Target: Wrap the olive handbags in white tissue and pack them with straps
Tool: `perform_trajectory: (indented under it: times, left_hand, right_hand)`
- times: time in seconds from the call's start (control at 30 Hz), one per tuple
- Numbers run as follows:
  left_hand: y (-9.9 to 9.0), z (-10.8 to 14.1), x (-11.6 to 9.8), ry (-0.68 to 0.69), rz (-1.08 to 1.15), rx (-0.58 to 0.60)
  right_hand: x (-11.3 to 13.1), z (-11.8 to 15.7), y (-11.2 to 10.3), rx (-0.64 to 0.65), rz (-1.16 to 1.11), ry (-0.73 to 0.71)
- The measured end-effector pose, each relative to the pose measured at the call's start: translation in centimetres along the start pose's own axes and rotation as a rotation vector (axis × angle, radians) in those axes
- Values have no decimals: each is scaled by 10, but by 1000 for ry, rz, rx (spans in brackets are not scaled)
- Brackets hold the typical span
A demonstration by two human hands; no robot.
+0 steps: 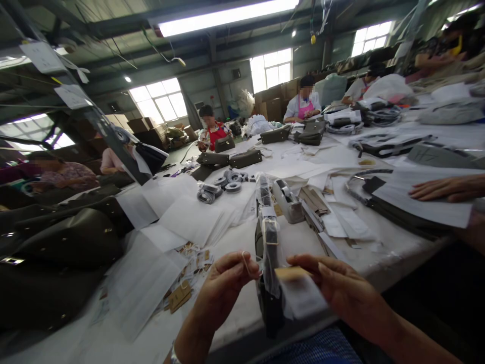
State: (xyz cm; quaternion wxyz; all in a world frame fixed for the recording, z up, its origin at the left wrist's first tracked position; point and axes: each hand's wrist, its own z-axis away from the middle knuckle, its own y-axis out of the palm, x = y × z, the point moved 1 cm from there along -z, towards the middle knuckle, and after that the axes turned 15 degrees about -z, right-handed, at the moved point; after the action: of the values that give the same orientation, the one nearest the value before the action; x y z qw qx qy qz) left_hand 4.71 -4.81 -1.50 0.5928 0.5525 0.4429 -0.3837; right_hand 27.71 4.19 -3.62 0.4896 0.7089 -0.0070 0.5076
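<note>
So, counting from where I'm standing: two hands at work, one dark bag [272, 313] between them, one buckled strap [270, 232] on it. The left hand [231, 275] has its fingers pinched on a thin white string [245, 262]. The right hand [337, 283] is gripping one tan card [291, 273], with a blurry white packet [305, 298] hanging just below it. There's one tape dispenser [288, 202] beyond, and a heap of tan tags [180, 296] to the left, way too jumbled to count.

Container-wise, the strap sits in clear plastic wrap. Cardboard boxes [271, 108] are stacked at the back, can't tell what's inside.

The bag is right at the near edge of the worktop [299, 242], and a patch of pale surface shows just right of the strap. Left side's tighter: white sheets [147, 283] overlap, then bulky dark bags [64, 247]. Over right, a co-worker's hand [447, 188] lies flat on another sheet, well apart from these two.
</note>
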Motion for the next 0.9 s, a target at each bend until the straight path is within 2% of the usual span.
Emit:
perform_trajectory:
  times: [0.07,0.17,0.33,0.43,0.57,0.7,0.8,0.9]
  left_hand:
    - [3,-3,4,13,-39,-24]
    - [7,-8,6,30,-207,-35]
    - [11,-8,0,96,-487,-89]
    - [11,-5,-5,145,-582,-103]
    - [14,-6,-7,217,-493,-65]
    - [22,-6,-10,228,-459,-57]
    - [31,-3,-17,241,-585,-107]
    - [40,2,-28,353,-796,-164]
  right_hand:
    - [-1,1,2,81,-52,-19]
    - [-2,-1,8,79,132,-135]
    - [-1,-12,27,19,664,-569]
    - [2,-18,35,-21,774,-723]
    - [6,-21,41,-53,838,-716]
    - [10,-19,47,16,974,-735]
    - [13,-17,51,88,1069,-731]
    - [16,-16,56,161,1167,-687]
